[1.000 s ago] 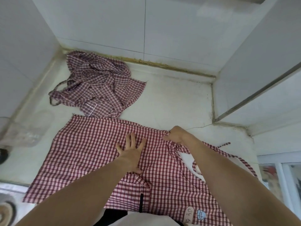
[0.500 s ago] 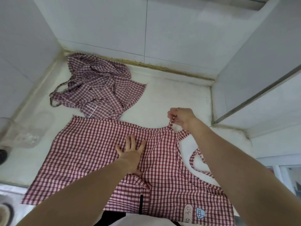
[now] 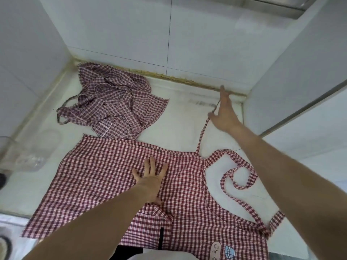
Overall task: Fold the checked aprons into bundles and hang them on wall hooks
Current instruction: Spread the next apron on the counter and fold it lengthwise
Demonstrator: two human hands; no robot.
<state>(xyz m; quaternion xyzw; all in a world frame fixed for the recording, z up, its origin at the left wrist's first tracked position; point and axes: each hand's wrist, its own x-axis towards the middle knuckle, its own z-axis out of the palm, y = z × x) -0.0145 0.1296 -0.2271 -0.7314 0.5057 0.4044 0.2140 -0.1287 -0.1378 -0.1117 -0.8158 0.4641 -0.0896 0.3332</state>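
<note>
**Checked aprons on white desk**

Flat apron (image 3: 105,177): spread along the desk's (image 3: 184,121) near edge, left hand (image 3: 150,179) pressing it, fingers straight. Tie strap (image 3: 201,136): pinched in the right hand's (image 3: 224,114) grip, drawn toward the far right corner. Crumpled apron (image 3: 112,102): far left corner.

What I can't make out from here

The spread apron (image 3: 105,175) runs off the bottom edge, its printed patch (image 3: 223,255) cut short. My left hand (image 3: 150,177) covers some cloth. The clear container (image 3: 32,152) and a dark round object (image 3: 4,248) are clipped at the left edge. The crumpled apron (image 3: 114,102) hides its own folds.
</note>
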